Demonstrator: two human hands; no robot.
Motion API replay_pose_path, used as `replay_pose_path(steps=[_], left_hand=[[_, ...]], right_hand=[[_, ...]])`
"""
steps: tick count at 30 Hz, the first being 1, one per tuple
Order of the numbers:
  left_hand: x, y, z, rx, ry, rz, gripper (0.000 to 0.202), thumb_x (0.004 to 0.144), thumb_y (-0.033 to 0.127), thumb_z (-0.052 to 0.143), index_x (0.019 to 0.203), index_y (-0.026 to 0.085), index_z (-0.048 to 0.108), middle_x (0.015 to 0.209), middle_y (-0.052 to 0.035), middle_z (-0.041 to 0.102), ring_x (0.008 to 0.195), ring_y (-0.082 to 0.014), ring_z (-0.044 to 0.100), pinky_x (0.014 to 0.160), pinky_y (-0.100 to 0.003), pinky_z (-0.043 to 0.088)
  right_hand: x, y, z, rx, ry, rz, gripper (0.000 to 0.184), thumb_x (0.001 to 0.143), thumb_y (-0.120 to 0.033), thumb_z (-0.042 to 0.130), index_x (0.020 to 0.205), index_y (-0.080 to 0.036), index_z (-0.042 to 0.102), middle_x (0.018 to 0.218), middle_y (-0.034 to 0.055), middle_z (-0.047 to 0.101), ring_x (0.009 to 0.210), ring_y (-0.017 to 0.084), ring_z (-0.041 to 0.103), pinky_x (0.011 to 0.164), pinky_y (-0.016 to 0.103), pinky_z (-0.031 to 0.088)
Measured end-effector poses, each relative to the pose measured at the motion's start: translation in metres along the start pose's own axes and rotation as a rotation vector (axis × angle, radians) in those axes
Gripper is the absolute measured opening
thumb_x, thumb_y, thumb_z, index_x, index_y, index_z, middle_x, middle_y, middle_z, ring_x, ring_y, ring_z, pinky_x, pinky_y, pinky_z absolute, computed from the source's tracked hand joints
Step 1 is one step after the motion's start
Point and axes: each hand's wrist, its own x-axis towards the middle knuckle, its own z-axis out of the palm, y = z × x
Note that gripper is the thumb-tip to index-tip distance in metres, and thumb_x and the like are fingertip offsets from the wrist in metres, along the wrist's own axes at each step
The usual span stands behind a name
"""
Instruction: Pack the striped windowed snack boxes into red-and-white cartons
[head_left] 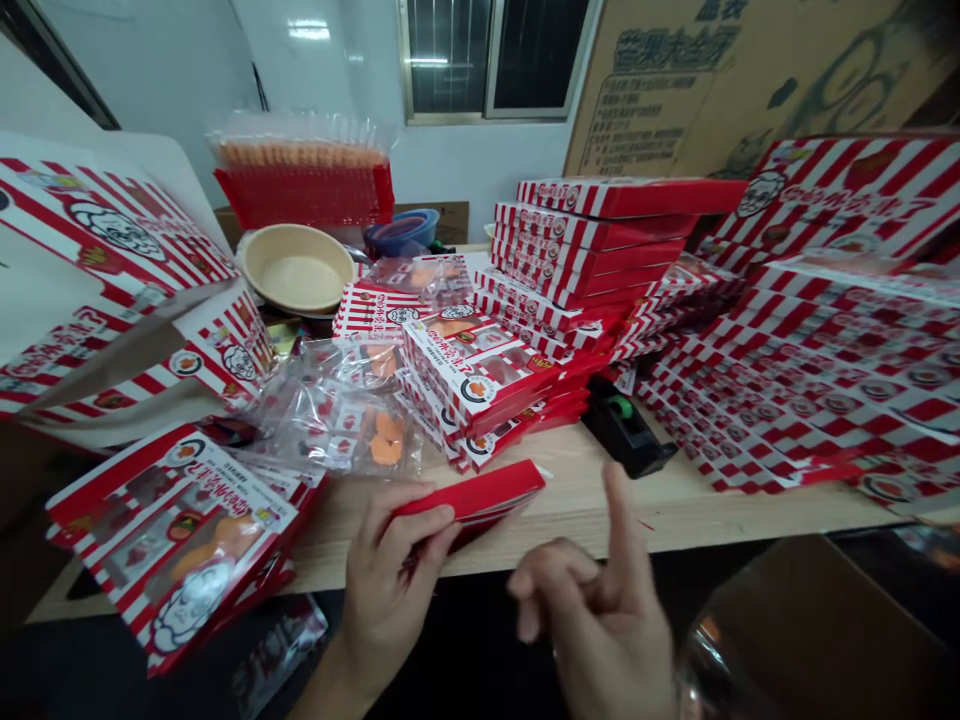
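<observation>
My left hand (401,560) is closed on a red cardboard box (487,494), which is turned so that a plain red side faces up at the table's front edge. My right hand (600,610) is apart from the box, to its right. Its index finger points up while the other fingers bend, and I see nothing in it. A black tape dispenser (628,430) stands just beyond that finger. Behind the held box lies a stack of red and white striped window boxes (480,365). Clear plastic bags with orange toy pieces (360,430) lie to its left.
More window boxes (180,530) lie at the front left. Tall piles of boxes (592,245) fill the back and right (832,370). A cream bowl (298,268) and a blue bowl (405,230) stand behind. Open striped cartons (112,240) rise at left; a large brown carton (675,90) leans behind.
</observation>
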Motion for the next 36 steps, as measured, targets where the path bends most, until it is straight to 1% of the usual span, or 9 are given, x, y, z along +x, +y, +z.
replay_pose_path(steps=[4, 10, 12, 18, 22, 25, 29, 33, 36], left_hand=[[0.003, 0.001, -0.008, 0.054, -0.076, 0.029, 0.015, 0.082, 0.011, 0.055, 0.093, 0.021, 0.058, 0.096, -0.0028, 0.056, 0.100, -0.0155, 0.053, 0.088, -0.029, 0.046], [0.027, 0.004, -0.030, 0.104, -0.526, 0.119, 0.043, 0.086, 0.012, 0.047, 0.126, 0.026, 0.046, 0.101, -0.0065, 0.055, 0.093, -0.0178, 0.054, 0.076, -0.031, 0.049], [0.036, 0.004, -0.032, 0.121, -0.598, 0.109, 0.045, 0.086, 0.013, 0.045, 0.129, 0.026, 0.043, 0.098, -0.0060, 0.056, 0.088, -0.0179, 0.054, 0.073, -0.032, 0.050], [0.040, -0.001, -0.025, 0.073, -0.552, 0.084, 0.030, 0.087, 0.019, 0.049, 0.116, 0.023, 0.051, 0.098, -0.0035, 0.059, 0.092, -0.0158, 0.055, 0.078, -0.028, 0.048], [0.031, 0.002, -0.022, 0.043, -0.473, 0.113, 0.023, 0.085, 0.022, 0.055, 0.108, 0.021, 0.054, 0.095, -0.0030, 0.062, 0.090, -0.0148, 0.056, 0.078, -0.026, 0.048], [0.028, 0.006, -0.021, 0.031, -0.455, 0.114, 0.022, 0.084, 0.021, 0.055, 0.107, 0.022, 0.056, 0.093, -0.0031, 0.062, 0.088, -0.0146, 0.058, 0.076, -0.026, 0.048], [0.028, 0.005, -0.021, 0.025, -0.455, 0.081, 0.022, 0.085, 0.020, 0.054, 0.107, 0.022, 0.056, 0.092, -0.0030, 0.062, 0.088, -0.0144, 0.058, 0.076, -0.026, 0.049], [0.029, 0.004, -0.023, 0.027, -0.442, 0.102, 0.024, 0.085, 0.019, 0.054, 0.108, 0.021, 0.055, 0.093, -0.0036, 0.061, 0.087, -0.0140, 0.058, 0.075, -0.026, 0.049], [0.025, 0.016, -0.013, 0.020, -0.414, 0.198, 0.017, 0.085, 0.021, 0.054, 0.101, 0.018, 0.058, 0.088, -0.0044, 0.063, 0.080, -0.0137, 0.058, 0.068, -0.024, 0.051]], right_hand=[[0.002, -0.003, 0.041, 0.075, 0.034, 0.108, 0.088, 0.078, -0.030, 0.063, 0.143, -0.028, 0.002, 0.054, -0.0072, 0.060, 0.039, 0.008, 0.048, 0.039, 0.018, 0.044], [0.011, 0.002, 0.039, 0.075, 0.047, 0.167, 0.092, 0.074, -0.038, 0.066, 0.142, -0.025, 0.005, 0.049, -0.0083, 0.058, 0.036, 0.009, 0.047, 0.036, 0.017, 0.042], [0.011, 0.010, 0.038, 0.074, 0.038, 0.209, 0.090, 0.074, -0.040, 0.065, 0.141, -0.022, 0.009, 0.044, -0.0097, 0.054, 0.036, 0.010, 0.046, 0.038, 0.019, 0.042], [0.020, 0.040, 0.006, -0.030, 0.000, 0.143, 0.064, 0.073, -0.042, 0.065, 0.127, -0.018, 0.041, 0.048, -0.0084, 0.049, 0.043, 0.009, 0.045, 0.043, 0.019, 0.039], [0.036, 0.020, -0.023, -0.289, 0.062, -0.131, 0.031, 0.079, -0.040, 0.058, 0.101, -0.019, 0.063, 0.071, 0.0007, 0.058, 0.065, 0.013, 0.054, 0.060, 0.024, 0.045], [0.044, 0.002, -0.024, -0.317, -0.017, -0.239, 0.017, 0.080, -0.035, 0.058, 0.078, -0.019, 0.064, 0.078, 0.0028, 0.061, 0.076, 0.015, 0.056, 0.068, 0.025, 0.046], [0.051, 0.006, -0.022, -0.273, 0.073, -0.220, 0.019, 0.081, -0.035, 0.057, 0.070, -0.019, 0.057, 0.065, -0.0013, 0.054, 0.063, 0.011, 0.050, 0.060, 0.022, 0.042], [0.055, 0.034, -0.052, -0.038, 0.279, -0.149, 0.032, 0.078, -0.048, 0.058, 0.064, -0.019, 0.053, 0.060, -0.0026, 0.050, 0.055, 0.010, 0.048, 0.056, 0.023, 0.042], [0.049, 0.052, -0.084, -0.121, 0.156, 0.037, 0.048, 0.078, -0.064, 0.044, 0.071, -0.020, 0.061, 0.055, 0.0015, 0.056, 0.049, 0.015, 0.053, 0.052, 0.028, 0.046]])
